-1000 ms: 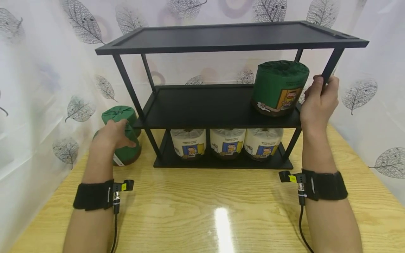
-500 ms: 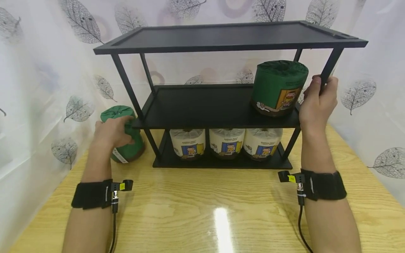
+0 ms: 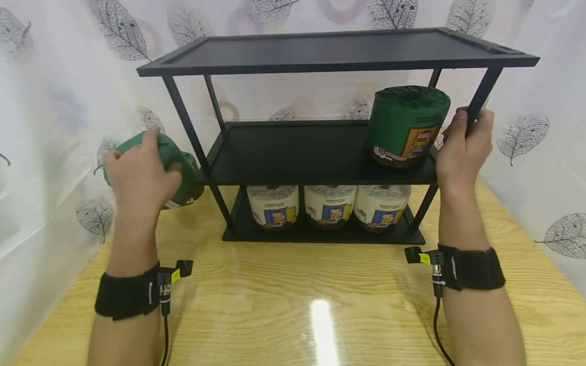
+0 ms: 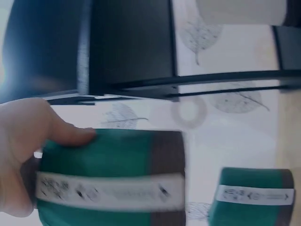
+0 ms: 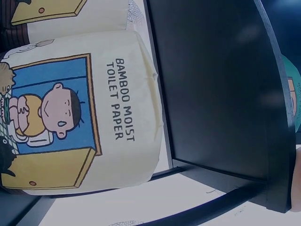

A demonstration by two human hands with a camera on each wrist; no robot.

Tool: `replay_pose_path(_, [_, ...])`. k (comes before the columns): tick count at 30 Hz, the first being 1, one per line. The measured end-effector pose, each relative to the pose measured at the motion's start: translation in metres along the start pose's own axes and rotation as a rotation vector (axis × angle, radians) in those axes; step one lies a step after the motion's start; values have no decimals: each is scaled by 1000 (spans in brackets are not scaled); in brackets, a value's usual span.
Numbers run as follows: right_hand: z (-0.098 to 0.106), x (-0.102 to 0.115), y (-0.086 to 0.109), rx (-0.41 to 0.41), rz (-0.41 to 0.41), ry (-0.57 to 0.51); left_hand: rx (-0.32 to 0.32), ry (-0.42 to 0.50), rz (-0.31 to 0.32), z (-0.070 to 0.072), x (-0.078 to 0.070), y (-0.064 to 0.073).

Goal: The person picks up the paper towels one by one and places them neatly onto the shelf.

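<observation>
Our left hand pinches a green roll between its fingers, left of the black rack, above the worktop; second green roll near rack's left side. Our right hand curls its fingers round rack's right front post.

In the head view, the left hand has shifted toward 10 o'clock and now holds the front green roll clear of the counter; one second earlier, that roll stood on the counter beneath the hand. The roll has travelled in the same direction, away from the rack. The rear green roll, previously visible at 12 o'clock from the hand, now shows only partially, toward 3 o'clock. The left wrist strap has shifted slightly toward 7 o'clock.
</observation>
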State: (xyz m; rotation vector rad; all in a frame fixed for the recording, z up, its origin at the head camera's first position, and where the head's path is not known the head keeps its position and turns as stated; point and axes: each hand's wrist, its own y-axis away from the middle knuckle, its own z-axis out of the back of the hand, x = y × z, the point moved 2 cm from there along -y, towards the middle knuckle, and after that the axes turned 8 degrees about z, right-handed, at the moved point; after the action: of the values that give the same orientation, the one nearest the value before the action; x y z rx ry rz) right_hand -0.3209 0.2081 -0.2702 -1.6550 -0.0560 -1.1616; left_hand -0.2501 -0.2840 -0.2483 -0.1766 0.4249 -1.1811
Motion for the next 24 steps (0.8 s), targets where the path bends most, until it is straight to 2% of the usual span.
replay_pose_path(3, [0, 0, 0, 4, 12, -4, -117, 92, 36, 12, -4, 8])
replay_pose_path(5, [0, 0, 0, 4, 16, -5, -166, 114, 41, 20, -7, 14])
replay_pose_path(7, [0, 0, 0, 4, 17, -6, -184, 101, 25, 26, -10, 20])
replay_pose_path(13, [0, -1, 0, -3, 8, -10, -147, 32, -52, 44, -16, 45])
replay_pose_path(17, [-1, 0, 0, -4, 11, -19, -214, 57, -95, 59, -21, 67])
replay_pose_path(20, [-1, 1, 0, -1, 11, -20, -298, 105, -187, 67, -28, 85])
replay_pose_path(24, [0, 0, 1, -1, 10, -3, -369, 171, -393, 68, -40, 101])
